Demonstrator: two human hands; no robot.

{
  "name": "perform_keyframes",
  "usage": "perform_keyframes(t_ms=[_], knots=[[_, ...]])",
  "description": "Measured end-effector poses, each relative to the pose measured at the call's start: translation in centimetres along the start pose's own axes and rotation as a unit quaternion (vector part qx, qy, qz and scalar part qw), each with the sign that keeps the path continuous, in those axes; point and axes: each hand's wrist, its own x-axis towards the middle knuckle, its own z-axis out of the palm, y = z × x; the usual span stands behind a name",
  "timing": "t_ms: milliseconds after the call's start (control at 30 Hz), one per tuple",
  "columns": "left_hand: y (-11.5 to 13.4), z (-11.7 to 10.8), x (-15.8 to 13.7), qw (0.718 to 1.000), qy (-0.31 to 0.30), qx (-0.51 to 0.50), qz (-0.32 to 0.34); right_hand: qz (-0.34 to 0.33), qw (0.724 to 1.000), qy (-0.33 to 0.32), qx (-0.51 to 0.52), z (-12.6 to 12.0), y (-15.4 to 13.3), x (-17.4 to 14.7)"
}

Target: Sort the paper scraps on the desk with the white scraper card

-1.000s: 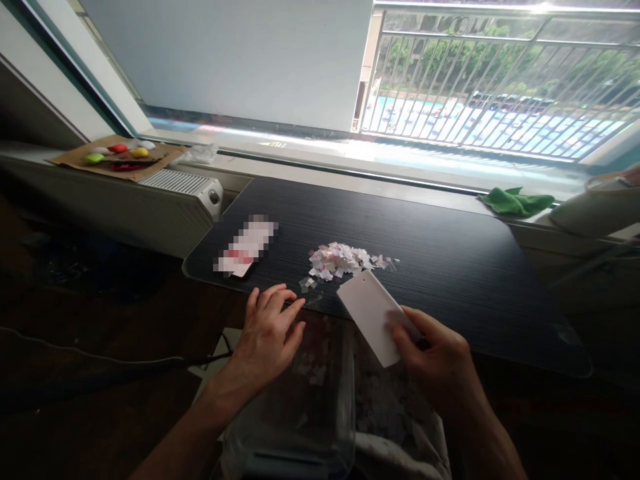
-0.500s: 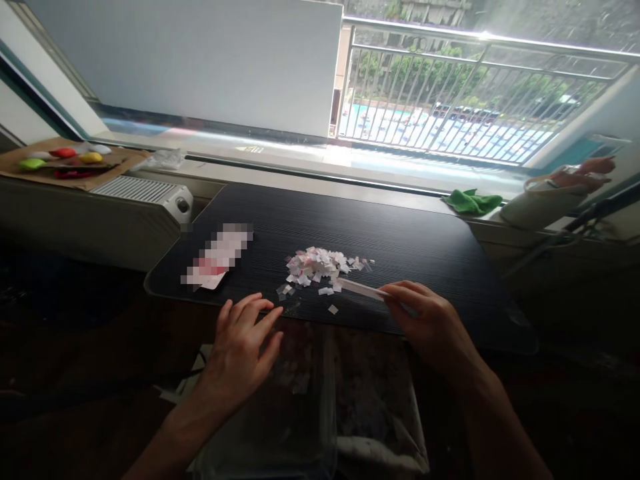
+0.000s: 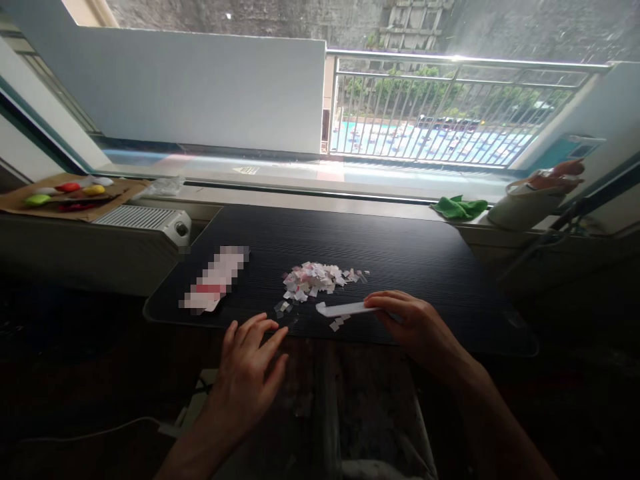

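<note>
A heap of small white and pinkish paper squares (image 3: 314,279) lies mid-table on the black tabletop (image 3: 400,250). My right hand (image 3: 415,327) pinches one end of a flat white strip (image 3: 345,309), perhaps folded paper or card. Its free end, slightly bent up, points left just in front of the heap. A few loose paper squares (image 3: 339,323) lie beneath and in front of the strip. My left hand (image 3: 255,363) hovers over the table's front edge, fingers spread, holding nothing. Farther left lies a pale packet with a red band (image 3: 216,280), blurred by pixels.
On the sill at right are a green cloth (image 3: 460,208) and a pale container (image 3: 523,203). A radiator (image 3: 143,223) stands left, beside brown paper (image 3: 120,193) with coloured items. Dark, partly hidden containers (image 3: 330,400) sit below the table's front edge.
The strip in my right hand has swung away from the heap toward the front edge, and its tip now sits further left. The whole view has shifted slightly; my left hand stays spread.
</note>
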Motion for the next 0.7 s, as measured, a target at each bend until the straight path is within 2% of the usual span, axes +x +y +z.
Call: perform_keyframes(t_ms=[100, 200, 333, 467, 700], knots=[[-0.9, -0.1, -0.3, 1.000, -0.023, 0.009, 0.010, 0.019, 0.999, -0.030, -0.025, -1.4, 0.1, -0.9], [-1.3, 0.0, -0.4, 0.999, -0.036, 0.014, 0.015, 0.039, 0.998, -0.027, -0.035, -2.8, 0.1, -1.5], [-0.9, 0.2, -0.2, 0.999, -0.038, 0.016, 0.032, 0.037, 0.999, -0.013, -0.004, -2.2, 0.1, -0.1], [-0.4, 0.2, -0.1, 0.998, -0.036, 0.019, 0.049, 0.012, 0.998, -0.057, 0.019, -1.0, 0.4, 1.8], [0.4, 0.5, 0.1, 0.997, -0.035, -0.001, 0.069, 0.008, 0.992, -0.113, 0.050, -2.8, 1.8, 0.4]])
